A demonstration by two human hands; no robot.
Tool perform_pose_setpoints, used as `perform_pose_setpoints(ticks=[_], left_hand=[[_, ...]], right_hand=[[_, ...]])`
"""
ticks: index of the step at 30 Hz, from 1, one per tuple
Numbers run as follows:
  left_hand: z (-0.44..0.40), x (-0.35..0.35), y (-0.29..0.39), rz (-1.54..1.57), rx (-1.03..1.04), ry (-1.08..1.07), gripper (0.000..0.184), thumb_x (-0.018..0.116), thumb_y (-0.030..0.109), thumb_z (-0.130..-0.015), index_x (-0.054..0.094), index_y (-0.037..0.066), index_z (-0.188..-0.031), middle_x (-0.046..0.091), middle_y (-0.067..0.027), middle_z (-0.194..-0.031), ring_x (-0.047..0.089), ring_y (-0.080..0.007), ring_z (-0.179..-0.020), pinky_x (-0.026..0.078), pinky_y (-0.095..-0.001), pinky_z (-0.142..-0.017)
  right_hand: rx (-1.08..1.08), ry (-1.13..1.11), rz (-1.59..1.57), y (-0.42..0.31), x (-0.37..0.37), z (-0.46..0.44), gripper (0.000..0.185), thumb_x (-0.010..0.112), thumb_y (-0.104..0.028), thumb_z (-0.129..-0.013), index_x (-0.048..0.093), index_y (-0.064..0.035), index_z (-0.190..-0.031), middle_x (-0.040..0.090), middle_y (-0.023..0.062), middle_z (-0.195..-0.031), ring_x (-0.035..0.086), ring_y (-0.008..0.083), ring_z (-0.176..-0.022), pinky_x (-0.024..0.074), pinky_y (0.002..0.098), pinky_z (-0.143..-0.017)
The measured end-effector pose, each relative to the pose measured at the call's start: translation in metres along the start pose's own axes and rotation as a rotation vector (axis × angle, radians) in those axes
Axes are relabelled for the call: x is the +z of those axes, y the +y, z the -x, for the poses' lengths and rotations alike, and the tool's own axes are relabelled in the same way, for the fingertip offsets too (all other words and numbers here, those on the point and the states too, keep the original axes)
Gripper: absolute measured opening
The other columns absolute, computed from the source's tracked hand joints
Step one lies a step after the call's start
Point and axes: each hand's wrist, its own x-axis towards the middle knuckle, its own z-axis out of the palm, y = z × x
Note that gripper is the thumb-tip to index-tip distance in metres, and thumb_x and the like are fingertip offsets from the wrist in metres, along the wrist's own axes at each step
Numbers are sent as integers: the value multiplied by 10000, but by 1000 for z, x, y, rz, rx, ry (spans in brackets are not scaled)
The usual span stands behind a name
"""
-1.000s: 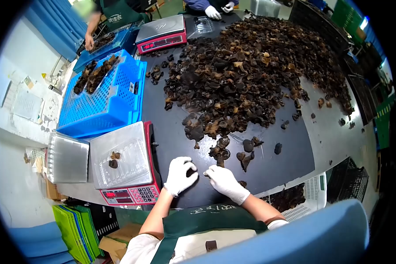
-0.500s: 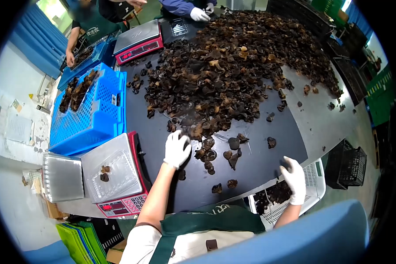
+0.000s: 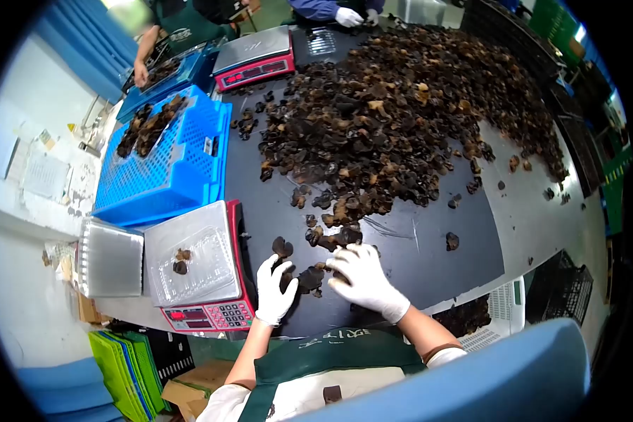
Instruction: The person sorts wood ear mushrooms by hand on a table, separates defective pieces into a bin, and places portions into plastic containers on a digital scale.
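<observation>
My right hand (image 3: 364, 278) has come in from beside the white basket (image 3: 503, 309) to face my left hand (image 3: 276, 291), which has drawn back from the heap's edge; loose pieces once spread out ahead now sit closer together. Under both hands I have the dark counter (image 3: 464, 228). Beyond them spreads the big heap of dark, crinkled pieces (image 3: 394, 119). The blue crate (image 3: 137, 176) lies beyond and left of my left hand, with more pieces on top. The white basket is right of my right hand, below the counter's edge. Just left of my left hand is the near scale (image 3: 190, 316), carrying a clear tray (image 3: 211, 264) with a few small brown bits (image 3: 181, 260); a far scale (image 3: 253, 55) stands well beyond. Both gloved hands are cupped, fingers bent over dark pieces; I can't tell whether either one grips. Between them lies a dark clump (image 3: 310, 279), and one loose piece (image 3: 282, 247) rests just beyond my left fingertips.
</observation>
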Motion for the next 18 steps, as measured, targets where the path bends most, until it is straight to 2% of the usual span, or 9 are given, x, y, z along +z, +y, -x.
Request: perform_pose_setpoints(ticks=[2,3,4,5,7,8,13,16,18], left_hand=[[13,5,-10,29,-17,-9,362,732,150,-769,656,88,-1117,534,-179,-1291,467,-391,-1218,369,-478,-1055],[19,6,-14,28,4,-25,351,731,150,-772,658,91,-1110,541,-179,-1280,470,-391,-1213,372,-479,-1054],[22,4,-8,0,23,-41,327,727,145,-775,662,97,-1091,552,-173,-1256,472,-392,-1210,375,-481,-1052],[24,4,-3,2,21,-54,319,720,133,-772,662,103,-1084,556,-164,-1244,470,-393,-1213,370,-481,-1057],[28,5,-1,56,22,-71,318,714,119,-764,663,108,-1077,559,-158,-1233,465,-394,-1219,359,-482,-1067],[30,4,0,77,7,-69,311,694,103,-769,664,109,-1079,560,-150,-1241,461,-391,-1227,351,-480,-1075],[26,5,-8,89,-39,43,286,661,85,-800,660,92,-1085,552,-158,-1260,471,-366,-1226,358,-468,-1070],[10,1,-5,96,-75,84,294,669,74,-802,655,74,-1096,540,-172,-1260,487,-352,-1208,376,-442,-1056],[-3,-1,-4,75,-48,111,307,670,55,-796,651,67,-1102,539,-172,-1262,489,-353,-1205,378,-439,-1053]], right_hand=[[-42,137,-97,18,-18,-43,230,693,-149,-729,655,-41,-928,659,123,-923,622,319,-837,483,432,-761],[-49,307,-18,46,0,-49,238,685,-142,-742,648,-51,-958,650,129,-983,607,330,-914,468,444,-824],[83,261,88,51,-7,-61,311,678,-159,-768,651,-71,-1065,622,151,-1144,551,352,-1081,424,460,-934],[209,260,259,73,12,-61,464,670,-259,-799,605,-115,-1235,510,186,-1356,421,413,-1267,303,532,-1080],[308,92,333,72,24,-67,583,654,-346,-796,534,-146,-1329,408,218,-1455,299,482,-1359,207,646,-1095],[267,-17,313,66,31,-63,651,658,-398,-788,498,-151,-1369,361,223,-1497,248,520,-1383,130,689,-1113],[-109,-308,149,2,36,-10,595,699,-364,-780,557,-170,-1325,456,162,-1425,352,441,-1342,178,686,-1108],[-124,-361,31,-3,15,17,500,722,-364,-779,633,-175,-1233,511,99,-1379,395,407,-1319,189,668,-1116],[-71,-268,-80,6,-6,30,357,732,-280,-762,694,-154,-1094,597,80,-1269,498,331,-1232,316,566,-1078]])
